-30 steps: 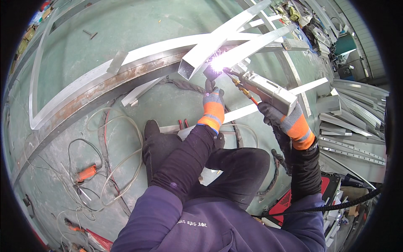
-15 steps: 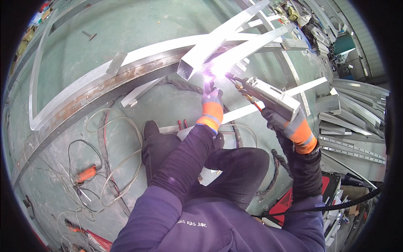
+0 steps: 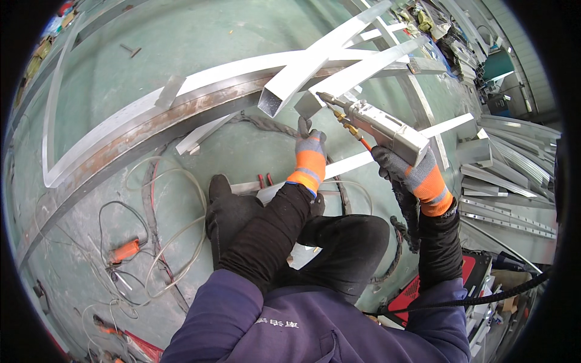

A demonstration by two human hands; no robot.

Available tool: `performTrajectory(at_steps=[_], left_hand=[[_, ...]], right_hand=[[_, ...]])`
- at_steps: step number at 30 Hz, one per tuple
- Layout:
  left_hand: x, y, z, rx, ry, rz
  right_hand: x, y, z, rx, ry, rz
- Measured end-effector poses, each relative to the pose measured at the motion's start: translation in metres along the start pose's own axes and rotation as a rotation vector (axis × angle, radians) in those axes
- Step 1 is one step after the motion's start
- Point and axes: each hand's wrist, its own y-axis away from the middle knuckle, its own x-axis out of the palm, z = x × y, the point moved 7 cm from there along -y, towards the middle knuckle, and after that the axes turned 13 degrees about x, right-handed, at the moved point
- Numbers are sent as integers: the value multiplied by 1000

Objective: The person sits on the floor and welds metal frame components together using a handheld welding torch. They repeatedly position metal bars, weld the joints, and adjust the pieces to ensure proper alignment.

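My right hand (image 3: 417, 172), in a grey and orange glove, is wrapped round a boxy silver welding torch (image 3: 387, 130). A brass feed tube and orange line run along its underside. The torch's dark tip lies close to the near end of a pale square metal tube (image 3: 357, 74). Just below that end, my gloved left hand (image 3: 309, 151) points upward with its fingers curled in; whatever they grip is hidden. To its left, a second square tube (image 3: 311, 57) shows its open end. Both tubes lie across a long, partly rusty steel beam (image 3: 200, 106).
Loose hoses and cables (image 3: 200, 206) coil on the floor at left, beside an orange-handled tool (image 3: 125, 250). Metal profiles (image 3: 514, 163) are stacked at right. A red and black machine (image 3: 408, 293) stands by my right elbow, with a black corrugated hose (image 3: 502, 295) passing over it.
The bright arc and purple glare at the tube end have gone out. The torch tip has shifted slightly up and left; my left hand has moved a little down and right.
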Motion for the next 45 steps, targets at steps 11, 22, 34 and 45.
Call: performTrajectory(at_steps=[11,22,34,45], left_hand=[[0,-5,11,71,81,49],[2,-4,2,100,-5,65],[1,-4,4,100,55,40],[2,1,2,11,43,9]], right_hand=[[1,-6,6,-25,72,10],[1,-5,9,26,80,7],[-9,2,3,-48,110,-19],[-1,-11,0,-20,47,17]])
